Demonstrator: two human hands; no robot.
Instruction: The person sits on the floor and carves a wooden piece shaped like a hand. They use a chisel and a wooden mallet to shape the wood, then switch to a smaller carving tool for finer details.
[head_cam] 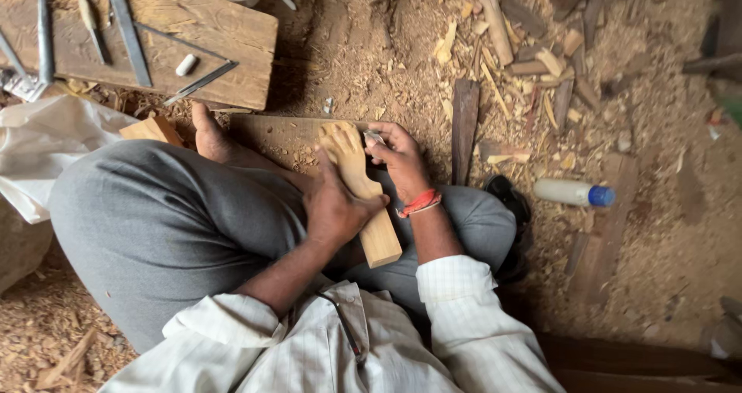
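I sit cross-legged on the ground in grey trousers. My left hand (pixel 334 204) grips a pale carved wooden piece (pixel 363 178) around its middle, holding it tilted over my lap. The top of the piece is shaped and rounded; its lower end is a square block. My right hand (pixel 398 155), with a red thread band at the wrist, presses a small light object (pixel 375 138) against the carved upper part. I cannot tell what that small object is.
A flat board (pixel 270 132) lies under the piece by my bare foot (pixel 210 134). A thick plank (pixel 154 37) at top left carries several chisels and metal tools. A white bottle with blue cap (pixel 572 193) lies at right. Wood scraps and shavings cover the ground.
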